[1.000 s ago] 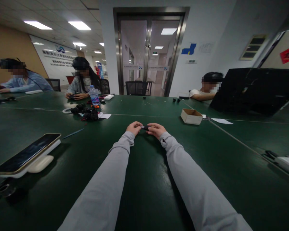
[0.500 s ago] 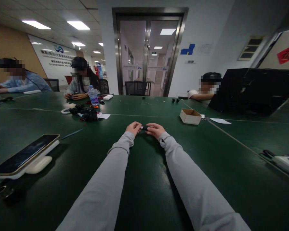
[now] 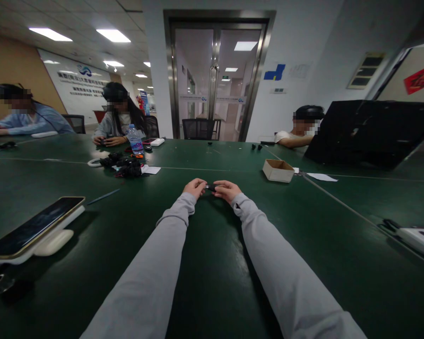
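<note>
Between my two hands, just over the green table (image 3: 212,226), is a small black piece with a short silvery end (image 3: 211,187); its exact kind is too small to make out. The fingers of my left hand (image 3: 195,188) pinch the silvery end. From the other side, my right hand (image 3: 226,190) has its thumb and fingers closed on the black part. Both hands nearly meet, with the piece lying level across the gap. Fingertips hide part of it.
At left lie a phone (image 3: 38,226) on a white stand and a thin blue stick (image 3: 103,196). Beyond are a black tangled bundle (image 3: 125,165) and a water bottle (image 3: 135,140). An open box (image 3: 278,170) and a large black screen (image 3: 371,134) stand right. Several people sit around the table.
Both hands keep their pinch on the small black piece, with hardly any motion. The whole view has shifted very slightly.
</note>
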Demonstrator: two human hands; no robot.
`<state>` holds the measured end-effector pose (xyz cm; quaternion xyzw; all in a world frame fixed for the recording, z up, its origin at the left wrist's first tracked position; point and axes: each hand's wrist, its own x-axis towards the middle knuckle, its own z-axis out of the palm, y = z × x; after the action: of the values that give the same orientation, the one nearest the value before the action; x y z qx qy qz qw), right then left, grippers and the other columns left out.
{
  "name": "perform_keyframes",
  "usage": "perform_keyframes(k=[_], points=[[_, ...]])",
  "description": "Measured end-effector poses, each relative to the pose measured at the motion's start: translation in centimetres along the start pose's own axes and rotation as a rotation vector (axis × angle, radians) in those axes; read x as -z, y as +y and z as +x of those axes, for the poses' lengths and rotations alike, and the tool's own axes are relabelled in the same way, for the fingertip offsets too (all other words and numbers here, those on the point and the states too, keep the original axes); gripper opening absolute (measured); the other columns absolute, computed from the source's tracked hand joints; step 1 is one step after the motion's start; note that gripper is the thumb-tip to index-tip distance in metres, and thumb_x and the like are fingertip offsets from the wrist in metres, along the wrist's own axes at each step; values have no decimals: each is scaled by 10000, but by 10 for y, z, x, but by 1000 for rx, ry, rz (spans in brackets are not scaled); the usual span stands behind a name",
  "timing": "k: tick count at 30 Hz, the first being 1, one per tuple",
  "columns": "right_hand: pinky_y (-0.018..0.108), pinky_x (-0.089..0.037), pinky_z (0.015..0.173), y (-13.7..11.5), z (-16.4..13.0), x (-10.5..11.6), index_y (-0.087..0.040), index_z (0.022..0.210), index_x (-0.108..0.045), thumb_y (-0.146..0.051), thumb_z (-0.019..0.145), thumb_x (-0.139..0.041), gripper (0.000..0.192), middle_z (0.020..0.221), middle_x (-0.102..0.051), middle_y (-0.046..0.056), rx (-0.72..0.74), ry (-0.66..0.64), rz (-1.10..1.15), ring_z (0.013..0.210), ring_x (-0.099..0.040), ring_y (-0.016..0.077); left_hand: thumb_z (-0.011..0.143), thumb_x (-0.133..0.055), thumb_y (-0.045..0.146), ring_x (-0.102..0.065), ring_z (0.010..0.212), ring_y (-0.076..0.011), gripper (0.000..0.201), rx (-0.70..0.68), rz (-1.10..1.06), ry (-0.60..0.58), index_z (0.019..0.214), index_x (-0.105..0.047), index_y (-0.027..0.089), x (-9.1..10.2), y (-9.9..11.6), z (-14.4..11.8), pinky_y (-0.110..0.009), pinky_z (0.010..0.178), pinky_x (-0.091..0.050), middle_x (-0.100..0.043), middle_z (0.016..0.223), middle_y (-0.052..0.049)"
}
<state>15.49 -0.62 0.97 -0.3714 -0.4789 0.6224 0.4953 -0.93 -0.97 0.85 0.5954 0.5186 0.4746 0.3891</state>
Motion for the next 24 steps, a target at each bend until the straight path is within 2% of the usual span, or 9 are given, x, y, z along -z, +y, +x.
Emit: perform_keyframes(k=[2, 8, 11, 14, 16, 21, 24], points=[[194, -538, 525, 0, 0, 0, -133, 809, -611, -9, 655, -635, 199, 639, -639, 28, 0, -8, -5, 605, -644, 142, 753, -474, 265, -450, 443, -61, 205, -15, 7, -5, 873, -592, 148, 0, 0, -1, -173, 426, -371, -541, 585, 5], [203, -537, 530, 0, 0, 0, -133, 802, -612, -1, 656, -628, 198, 648, -637, 26, 1, -8, 3, 587, -640, 137, 689, -536, 181, -503, 516, -71, 201, -27, 23, -6, 878, -596, 156, 2, 1, -1, -171, 456, -403, -575, 688, -10], [198, -535, 525, -1, -1, -2, -139, 797, -611, -1, 655, -626, 198, 647, -636, 21, -2, -8, 6, 584, -638, 132, 715, -528, 244, -501, 489, -67, 199, -11, 39, 6, 886, -593, 166, 1, 0, -1, -176, 438, -394, -593, 731, -17], [188, -532, 516, -2, -1, -2, -142, 787, -608, 10, 655, -616, 201, 635, -634, 14, -20, 10, 2, 580, -637, 129, 760, -476, 338, -460, 425, -62, 234, 3, 69, 34, 869, -592, 167, 0, -1, -1, -175, 408, -362, -571, 620, -1], [183, -530, 513, -2, -1, -2, -141, 791, -609, 10, 656, -613, 202, 636, -634, 17, -27, 15, -8, 585, -638, 129, 765, -466, 323, -447, 414, -60, 227, -20, 67, 28, 868, -593, 165, -1, -2, -1, -172, 414, -361, -541, 559, 13], [170, -523, 505, -1, 0, -1, -141, 807, -612, -7, 657, -624, 201, 646, -635, 18, -18, 2, -29, 585, -635, 119, 685, -544, 209, -498, 479, -65, 213, -40, 34, 6, 890, -592, 172, 0, -3, 0, -171, 448, -381, -573, 650, 7], [183, -529, 513, 0, 1, -1, -139, 802, -606, -8, 649, -632, 203, 640, -634, 17, -15, -8, -11, 583, -637, 126, 709, -521, 259, -482, 460, -67, 211, -29, 25, 3, 888, -588, 169, 1, -4, 1, -179, 437, -367, -572, 637, 6]])
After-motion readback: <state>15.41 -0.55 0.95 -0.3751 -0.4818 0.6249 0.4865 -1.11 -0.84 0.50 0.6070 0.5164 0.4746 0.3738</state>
